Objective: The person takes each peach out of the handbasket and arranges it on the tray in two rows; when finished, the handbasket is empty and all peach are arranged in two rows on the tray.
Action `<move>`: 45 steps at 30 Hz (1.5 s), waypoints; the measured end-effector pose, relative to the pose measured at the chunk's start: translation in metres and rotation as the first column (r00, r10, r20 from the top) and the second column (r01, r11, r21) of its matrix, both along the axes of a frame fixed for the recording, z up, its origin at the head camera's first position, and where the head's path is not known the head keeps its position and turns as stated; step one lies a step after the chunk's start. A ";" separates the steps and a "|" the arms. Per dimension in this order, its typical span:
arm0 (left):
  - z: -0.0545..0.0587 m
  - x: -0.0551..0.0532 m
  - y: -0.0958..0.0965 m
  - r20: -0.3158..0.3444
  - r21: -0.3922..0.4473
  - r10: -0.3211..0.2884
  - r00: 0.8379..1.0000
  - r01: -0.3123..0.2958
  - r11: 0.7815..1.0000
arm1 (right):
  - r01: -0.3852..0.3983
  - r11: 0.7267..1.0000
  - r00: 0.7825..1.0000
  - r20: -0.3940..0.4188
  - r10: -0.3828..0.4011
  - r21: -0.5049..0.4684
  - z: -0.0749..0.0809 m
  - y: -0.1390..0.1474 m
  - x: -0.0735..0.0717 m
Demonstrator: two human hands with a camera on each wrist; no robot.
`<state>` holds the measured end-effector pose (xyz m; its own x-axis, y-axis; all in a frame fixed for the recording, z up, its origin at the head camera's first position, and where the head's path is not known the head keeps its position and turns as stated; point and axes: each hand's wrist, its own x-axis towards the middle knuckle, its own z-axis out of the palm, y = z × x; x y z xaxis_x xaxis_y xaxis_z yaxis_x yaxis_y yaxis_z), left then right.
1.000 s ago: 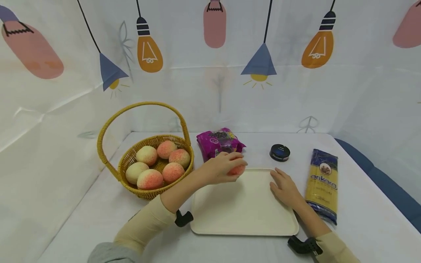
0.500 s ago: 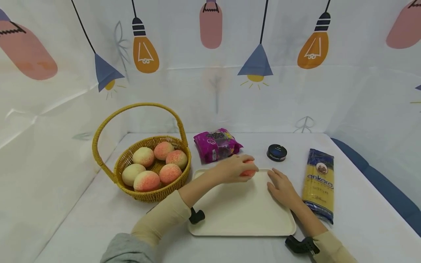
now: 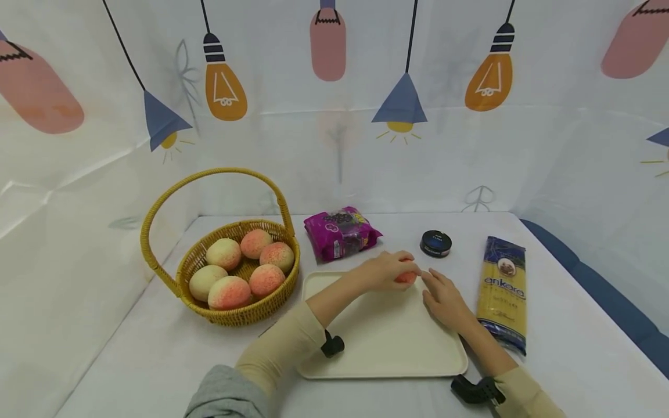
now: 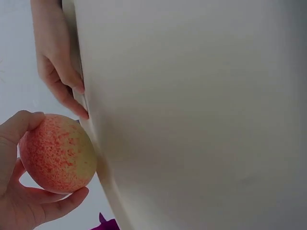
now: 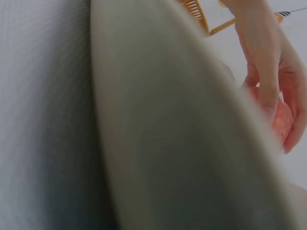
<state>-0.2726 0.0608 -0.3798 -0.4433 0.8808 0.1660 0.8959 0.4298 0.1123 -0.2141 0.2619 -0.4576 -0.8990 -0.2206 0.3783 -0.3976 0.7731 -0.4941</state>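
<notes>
A red-and-cream peach [image 3: 406, 277] is held in my left hand [image 3: 384, 271], above the far right part of the cream tray [image 3: 384, 342]. In the left wrist view the fingers and thumb curve round the peach [image 4: 60, 153]. My right hand [image 3: 444, 301] lies at the tray's right rim, its fingers extended and touching the edge. The left fingertips are close to the right hand's fingertips; the head view does not show whether they touch. On the left, a wicker basket [image 3: 236, 316] with a tall handle holds several more peaches [image 3: 230, 292].
Behind the tray lies a purple snack packet [image 3: 341, 233]. A round black tin [image 3: 436, 243] stands to its right. A yellow and blue pasta pack [image 3: 503, 293] lies right of the right arm. A printed cloth [image 3: 292, 145] hangs behind the table.
My left hand has moved right across the tray with the peach, away from the basket and towards my right hand. The right hand stays at the tray's rim. The head view has shifted slightly.
</notes>
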 end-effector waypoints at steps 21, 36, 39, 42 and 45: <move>-0.006 -0.006 0.000 0.319 -0.083 0.157 0.935 -0.137 0.987 | -0.036 0.999 0.991 -0.129 0.035 -0.008 -0.001 -0.002 -0.002; -0.005 -0.006 -0.002 0.336 -0.156 0.187 0.923 -0.141 0.978 | -0.035 0.999 0.996 -0.081 0.033 -0.015 0.000 -0.002 -0.001; -0.005 -0.006 -0.002 0.287 -0.135 0.160 0.945 -0.125 0.983 | -0.034 0.999 0.996 -0.088 0.033 -0.005 -0.001 -0.001 -0.001; -0.003 -0.005 -0.002 0.260 -0.110 0.138 0.956 -0.113 0.987 | -0.032 0.999 0.995 -0.091 0.031 -0.002 -0.001 0.000 -0.002; 0.000 -0.004 -0.004 0.249 -0.102 0.120 0.961 -0.098 0.990 | -0.033 0.999 0.996 -0.083 0.033 0.000 0.000 0.000 -0.002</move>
